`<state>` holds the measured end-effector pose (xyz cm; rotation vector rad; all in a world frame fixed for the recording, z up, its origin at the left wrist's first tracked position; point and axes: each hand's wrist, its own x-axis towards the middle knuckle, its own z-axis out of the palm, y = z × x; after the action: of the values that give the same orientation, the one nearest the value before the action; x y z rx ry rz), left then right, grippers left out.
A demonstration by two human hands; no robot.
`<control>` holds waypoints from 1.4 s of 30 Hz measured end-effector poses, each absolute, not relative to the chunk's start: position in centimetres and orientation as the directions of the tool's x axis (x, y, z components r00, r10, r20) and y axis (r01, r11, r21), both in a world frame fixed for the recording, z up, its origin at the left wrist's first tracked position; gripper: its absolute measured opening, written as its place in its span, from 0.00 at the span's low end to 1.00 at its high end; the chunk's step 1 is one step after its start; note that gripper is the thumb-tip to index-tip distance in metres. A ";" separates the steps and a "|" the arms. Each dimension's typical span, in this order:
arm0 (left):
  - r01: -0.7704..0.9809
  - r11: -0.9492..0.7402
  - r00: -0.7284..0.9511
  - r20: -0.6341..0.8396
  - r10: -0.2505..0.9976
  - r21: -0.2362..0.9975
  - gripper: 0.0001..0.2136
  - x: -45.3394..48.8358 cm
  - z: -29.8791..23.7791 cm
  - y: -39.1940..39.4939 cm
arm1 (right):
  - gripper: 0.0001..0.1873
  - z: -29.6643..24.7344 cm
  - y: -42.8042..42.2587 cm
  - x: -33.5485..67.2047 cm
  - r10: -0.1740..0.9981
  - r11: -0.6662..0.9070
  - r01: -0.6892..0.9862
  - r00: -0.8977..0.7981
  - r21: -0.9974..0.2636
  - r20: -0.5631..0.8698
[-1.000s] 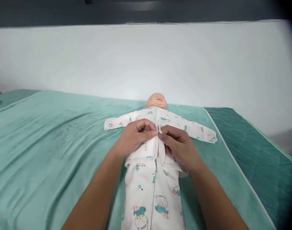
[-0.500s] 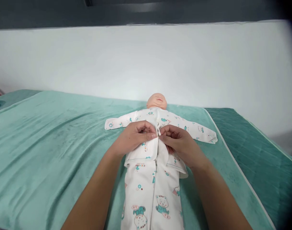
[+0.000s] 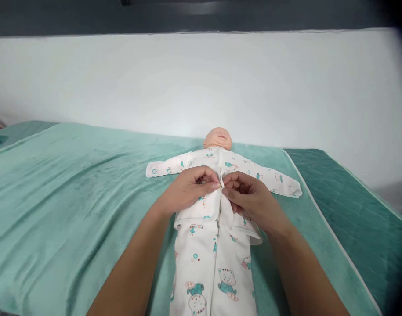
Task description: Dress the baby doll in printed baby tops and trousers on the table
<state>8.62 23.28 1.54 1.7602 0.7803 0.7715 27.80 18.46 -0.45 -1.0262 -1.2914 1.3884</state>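
Wall (image 3: 201, 87), plain and white, fills the far part of the view. Below it a light teal blanket (image 3: 72, 197) covers most of the bed, with soft folds across it. At the right edge of the blanket a darker green quilted mattress (image 3: 359, 206) shows, and the blanket lies on top of it.

A baby doll (image 3: 218, 138) lies on its back on the blanket, near the blanket's right edge. Its head is toward the far edge and its legs come toward the person. Both arms are spread out to the sides. The doll wears a white baby top (image 3: 204, 210) with small teal and pink animal prints, and trousers (image 3: 214, 267) of the same cloth. The hem of the top lies over the waist of the trousers.

The left hand (image 3: 187, 191) rests on the chest of the doll. It is closed in a pinch and grips one side of the front opening of the top. The right hand (image 3: 253, 199) is just beside it, also closed in a pinch, and grips the other side of the opening. The fingertips (image 3: 216, 186) of both hands almost meet at the middle line of the chest, where the two edges of cloth come together. Whether there is a button or a snap between them is too small to tell.
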 end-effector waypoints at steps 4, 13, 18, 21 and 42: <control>0.136 -0.258 0.593 0.130 0.795 0.957 0.08 8.5 1.5 23.3 | 0.07 -0.4 18.4 27.9 0.975 -0.006 -0.063 -0.220 -0.998 0.008; 0.086 -0.228 0.604 0.132 0.786 0.970 0.04 8.7 1.2 23.2 | 0.09 -0.2 18.4 27.7 0.972 -0.008 -0.022 -0.236 -1.000 -0.002; 0.128 -0.256 0.616 0.126 0.778 0.958 0.04 8.9 1.6 22.8 | 0.11 -0.4 18.5 27.5 0.968 -0.030 0.024 -0.249 -0.999 -0.035; 0.170 -0.263 0.611 0.108 0.784 0.950 0.05 9.1 1.9 22.5 | 0.11 -0.5 18.4 27.4 0.969 -0.023 0.031 -0.244 -0.999 -0.030; 0.292 -0.359 0.550 0.152 0.822 0.886 0.09 9.6 1.8 22.2 | 0.05 -0.1 18.3 27.6 0.966 -0.008 -0.006 -0.260 -1.000 -0.006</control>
<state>9.56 22.15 1.84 1.9074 0.9054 0.7595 27.55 18.35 -0.06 -1.0737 -1.3917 1.4091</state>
